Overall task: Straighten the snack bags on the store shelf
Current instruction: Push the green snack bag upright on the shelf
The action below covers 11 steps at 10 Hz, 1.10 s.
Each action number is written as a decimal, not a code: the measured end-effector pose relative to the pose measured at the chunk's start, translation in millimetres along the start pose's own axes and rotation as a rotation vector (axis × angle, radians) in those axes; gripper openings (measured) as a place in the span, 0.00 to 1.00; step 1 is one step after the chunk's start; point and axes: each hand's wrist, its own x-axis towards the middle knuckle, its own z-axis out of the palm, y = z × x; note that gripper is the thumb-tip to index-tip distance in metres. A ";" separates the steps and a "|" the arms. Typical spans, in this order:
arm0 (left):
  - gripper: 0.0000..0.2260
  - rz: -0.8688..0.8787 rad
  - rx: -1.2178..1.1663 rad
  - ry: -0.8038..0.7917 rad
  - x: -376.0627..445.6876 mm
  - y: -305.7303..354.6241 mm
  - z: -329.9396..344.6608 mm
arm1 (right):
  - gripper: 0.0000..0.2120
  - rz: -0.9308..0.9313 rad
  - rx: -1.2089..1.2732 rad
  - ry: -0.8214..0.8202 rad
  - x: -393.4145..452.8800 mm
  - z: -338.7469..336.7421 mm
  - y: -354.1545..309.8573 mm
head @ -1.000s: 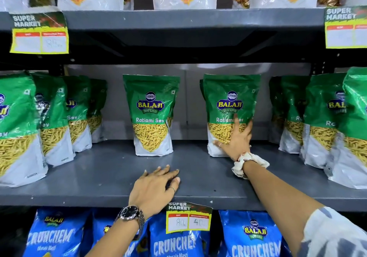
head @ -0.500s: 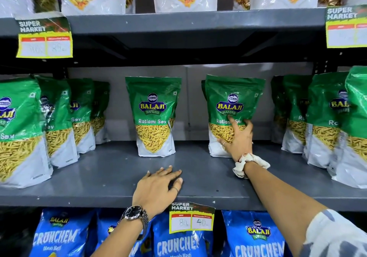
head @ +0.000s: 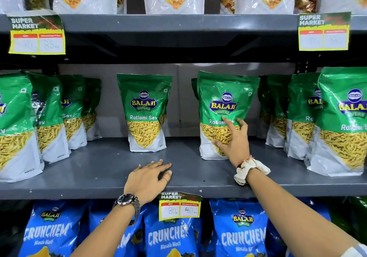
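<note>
There is a single view, from a wide-angle camera worn on the person's head. It faces the store shelving squarely and close, tipped a little downward. The grey middle shelf [head: 99, 169] runs across the centre of the frame, only the bottoms of the bags on the shelf above show at the top edge, and the blue Crunchem bags [head: 243, 235] below are cut off by the lower edge. Both forearms enter from the bottom. Straight shelf lines bow near the frame's sides.
</note>
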 end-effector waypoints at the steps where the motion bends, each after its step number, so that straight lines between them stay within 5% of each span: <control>1: 0.20 0.000 0.004 -0.010 -0.1 0.3 -0.9 | 0.39 -0.005 0.030 -0.011 -10.3 -16.3 -5.7; 11: 0.21 0.023 0.025 -0.117 2.9 -1.1 -4.1 | 0.39 -0.049 0.040 -0.012 -51.1 -80.6 -24.5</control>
